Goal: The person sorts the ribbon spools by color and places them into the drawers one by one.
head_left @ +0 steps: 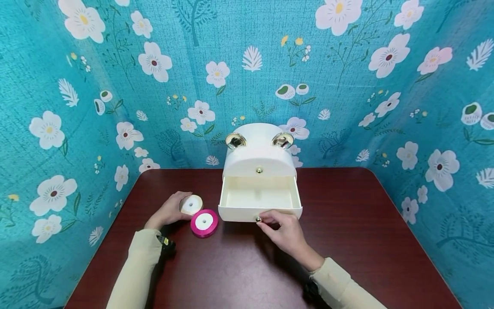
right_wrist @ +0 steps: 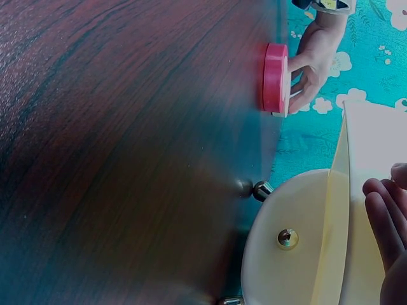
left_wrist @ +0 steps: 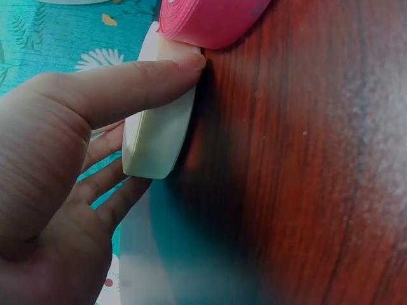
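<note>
My left hand grips a cream ribbon spool by its edge; in the left wrist view the thumb lies across its rim. A bright pink ribbon spool lies on the table, close against the cream one. My right hand pinches the small gold knob of a pulled-out white drawer. No contents show inside this drawer. It belongs to a white rounded cabinet, which has another gold knob above. The right wrist view shows a lower knob beneath the open drawer.
Two round shiny gold pieces jut from the cabinet's top. A small metallic foot holds it off the dark red-brown table. Turquoise flowered cloth surrounds the table at the back and sides.
</note>
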`<state>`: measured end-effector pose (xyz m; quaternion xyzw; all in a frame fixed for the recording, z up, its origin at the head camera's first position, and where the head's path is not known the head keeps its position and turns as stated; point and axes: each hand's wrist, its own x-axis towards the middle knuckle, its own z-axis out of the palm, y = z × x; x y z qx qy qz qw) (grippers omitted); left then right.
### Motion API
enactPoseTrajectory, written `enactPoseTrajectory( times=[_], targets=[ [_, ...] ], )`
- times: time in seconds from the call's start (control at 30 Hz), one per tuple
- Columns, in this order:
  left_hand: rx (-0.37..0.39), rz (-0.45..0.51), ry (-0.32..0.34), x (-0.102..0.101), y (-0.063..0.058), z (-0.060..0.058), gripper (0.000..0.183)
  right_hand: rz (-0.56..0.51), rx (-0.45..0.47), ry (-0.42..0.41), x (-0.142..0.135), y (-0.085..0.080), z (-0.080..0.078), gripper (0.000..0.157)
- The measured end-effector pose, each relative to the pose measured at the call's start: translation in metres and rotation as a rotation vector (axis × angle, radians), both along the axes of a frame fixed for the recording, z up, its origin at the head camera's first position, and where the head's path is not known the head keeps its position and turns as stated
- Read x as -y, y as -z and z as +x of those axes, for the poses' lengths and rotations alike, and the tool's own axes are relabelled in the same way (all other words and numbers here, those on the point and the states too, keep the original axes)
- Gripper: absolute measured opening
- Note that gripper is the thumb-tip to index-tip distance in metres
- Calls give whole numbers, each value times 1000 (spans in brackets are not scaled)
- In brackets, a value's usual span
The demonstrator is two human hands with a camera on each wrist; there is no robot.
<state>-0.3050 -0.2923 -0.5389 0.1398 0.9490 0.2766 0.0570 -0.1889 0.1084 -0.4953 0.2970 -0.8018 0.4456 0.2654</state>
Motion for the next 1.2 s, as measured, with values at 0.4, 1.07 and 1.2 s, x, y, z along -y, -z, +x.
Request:
enactPoseTrajectory(
  times=[0.4, 1.07, 1.2],
  targets=[
    [-23, 17, -29, 7, -9, 0, 92, 2, 3, 8, 0, 0, 0, 19],
    [-178, 100, 40, -7, -57, 12, 86, -1, -9, 4, 1, 2, 0, 20],
    [-206, 121, 61, -13, -70, 16, 88, 1, -11, 15, 0, 1, 0, 19]
  ],
)
